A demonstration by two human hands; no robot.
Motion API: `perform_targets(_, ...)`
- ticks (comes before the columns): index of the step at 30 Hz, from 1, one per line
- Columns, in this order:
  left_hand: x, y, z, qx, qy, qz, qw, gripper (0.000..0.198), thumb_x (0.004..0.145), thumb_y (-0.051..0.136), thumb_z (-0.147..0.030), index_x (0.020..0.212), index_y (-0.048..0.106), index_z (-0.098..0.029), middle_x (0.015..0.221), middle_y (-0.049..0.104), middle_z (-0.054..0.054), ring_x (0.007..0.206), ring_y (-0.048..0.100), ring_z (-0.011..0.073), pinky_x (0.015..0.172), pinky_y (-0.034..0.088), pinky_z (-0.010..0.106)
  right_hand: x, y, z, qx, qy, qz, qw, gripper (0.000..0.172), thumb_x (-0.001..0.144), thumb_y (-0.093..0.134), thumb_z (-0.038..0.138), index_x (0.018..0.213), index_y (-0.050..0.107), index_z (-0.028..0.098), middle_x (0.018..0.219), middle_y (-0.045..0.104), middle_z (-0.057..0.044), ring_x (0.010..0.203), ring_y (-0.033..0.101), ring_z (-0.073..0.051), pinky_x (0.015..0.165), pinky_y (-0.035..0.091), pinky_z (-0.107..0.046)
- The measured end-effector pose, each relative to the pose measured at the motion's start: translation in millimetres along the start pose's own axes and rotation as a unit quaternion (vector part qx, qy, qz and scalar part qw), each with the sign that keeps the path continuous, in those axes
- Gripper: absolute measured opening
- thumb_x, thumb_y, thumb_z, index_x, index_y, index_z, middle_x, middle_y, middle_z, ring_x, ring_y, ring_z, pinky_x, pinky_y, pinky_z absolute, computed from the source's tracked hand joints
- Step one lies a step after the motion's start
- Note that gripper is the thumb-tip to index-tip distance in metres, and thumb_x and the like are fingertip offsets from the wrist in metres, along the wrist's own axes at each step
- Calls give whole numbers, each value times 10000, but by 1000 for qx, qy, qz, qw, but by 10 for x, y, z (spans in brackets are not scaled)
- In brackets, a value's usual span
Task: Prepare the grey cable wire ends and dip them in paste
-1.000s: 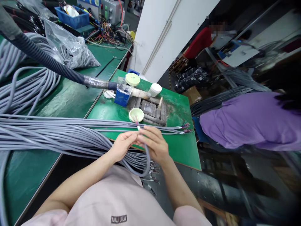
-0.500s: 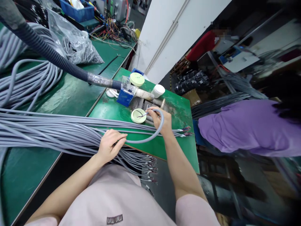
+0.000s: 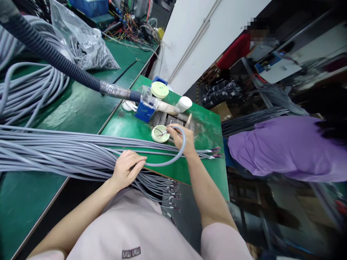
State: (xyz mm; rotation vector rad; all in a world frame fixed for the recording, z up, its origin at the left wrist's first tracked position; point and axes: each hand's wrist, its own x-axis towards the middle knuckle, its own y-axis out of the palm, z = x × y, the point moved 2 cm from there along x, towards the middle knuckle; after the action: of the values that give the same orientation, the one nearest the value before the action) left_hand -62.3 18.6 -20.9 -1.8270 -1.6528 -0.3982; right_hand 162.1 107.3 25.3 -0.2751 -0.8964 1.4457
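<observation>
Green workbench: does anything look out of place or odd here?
Yes. Wire ends from the gray cable bundle dangle over the bench's front edge instead of lying on it. The green bench top also looks stained and worn around the metal fixture.

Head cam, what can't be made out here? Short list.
Right hand: its fingers hide part of the grey cable end they hold.
Pale green dish: the thin wires over it are too small to count.
Left hand: its palm hides the cables beneath, so any grip is unclear.
Blue crate: cut off by the top edge, contents unseen.
</observation>
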Motion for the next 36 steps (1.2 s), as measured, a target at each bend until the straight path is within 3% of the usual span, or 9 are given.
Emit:
perform_targets(7, 111, -37, -26, 13, 4, 8, 1000, 165, 832, 589, -122, 961, 676, -176, 833, 721, 64, 761, 634, 163, 713, 479, 329, 91, -322, 64, -48, -28, -79, 995, 205, 872, 532, 348, 881, 684, 210, 831, 714, -19, 726, 673, -169, 684, 520, -269)
perform_targets(13, 306, -5, 28, 74, -6, 32, 997, 191, 842, 591, -190, 1014, 673, -174, 922, 723, 85, 846, 641, 188, 783, 480, 339, 290, -558, -226, -101, -13, -111, 989, 226, 877, 508, 338, 821, 673, 194, 758, 700, -19, 681, 653, -169, 641, 488, -261)
perform_targets(24, 480, 90, 138, 140, -4, 45, 989, 256, 845, 591, -243, 1087, 653, -188, 999, 707, 82, 910, 631, 202, 831, 486, 346, 429, -570, -732, -164, 18, -104, 981, 327, 905, 451, 406, 773, 647, 181, 688, 664, -36, 703, 624, -184, 649, 425, -254)
perform_targets(36, 492, 137, 165, 149, -11, 53, 987, 256, 846, 590, -250, 1084, 659, -182, 1012, 700, 90, 922, 625, 201, 844, 482, 350, 471, -470, -932, -148, 27, -95, 984, 306, 901, 466, 392, 785, 658, 184, 691, 671, -33, 715, 636, -184, 679, 439, -254)
